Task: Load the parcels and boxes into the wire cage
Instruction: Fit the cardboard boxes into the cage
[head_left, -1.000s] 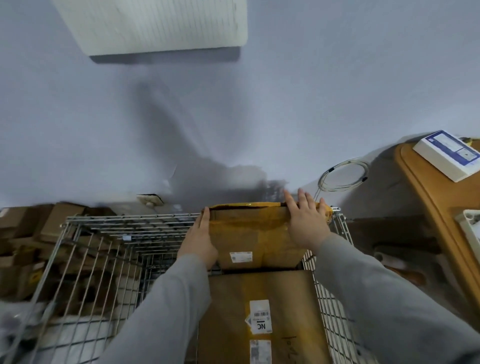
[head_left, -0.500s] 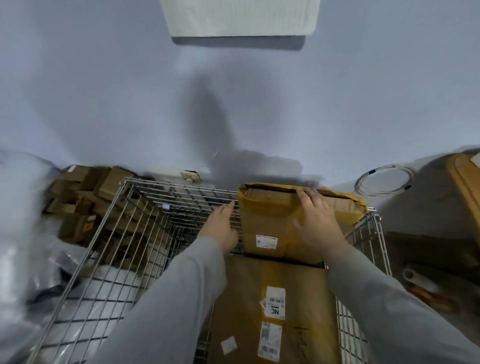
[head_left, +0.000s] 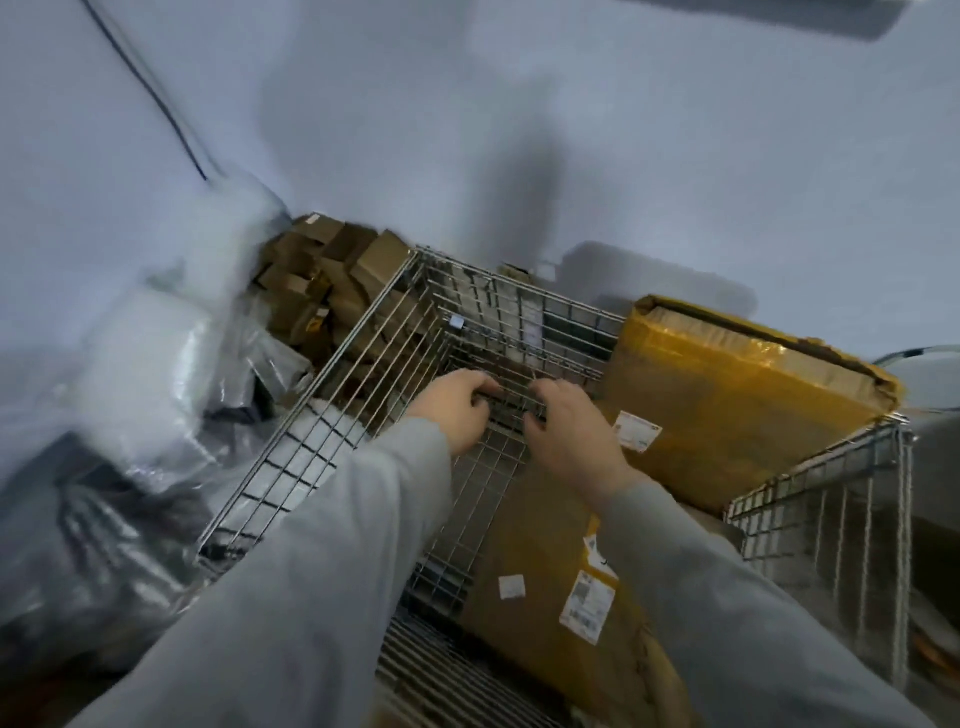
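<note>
Two hands are out over the wire cage (head_left: 363, 332) here, both in grey sleeves. The left hand (head_left: 457, 410) and right hand (head_left: 571, 436) sit close together above the empty left part of the cage, fingers curled down. It's a bit blurry, so I honestly can't tell if they're hooked onto a wire or just hanging there with nothing in them. No parcel in either one, as far as I can see.

Parcel-wise: the yellow-taped parcel (head_left: 737, 395) is standing on edge, tilted, in the far right corner of the cage, its top sticking up past the rim. It has a small white label low on the face nearest the camera. Just in front of it lies the flat brown box (head_left: 550, 545), down on the cage floor along the right side, with a few white shipping labels on top. The right forearm crosses over it.

Outside the cage on the left there's a pile of small cardboard boxes (head_left: 332, 270) stacked against the wall, and closer to the camera a heap of grey plastic mailer bags (head_left: 130, 415), pretty smeared by motion blur. Thin black cable (head_left: 150, 93) runs down the wall up top left.
</note>
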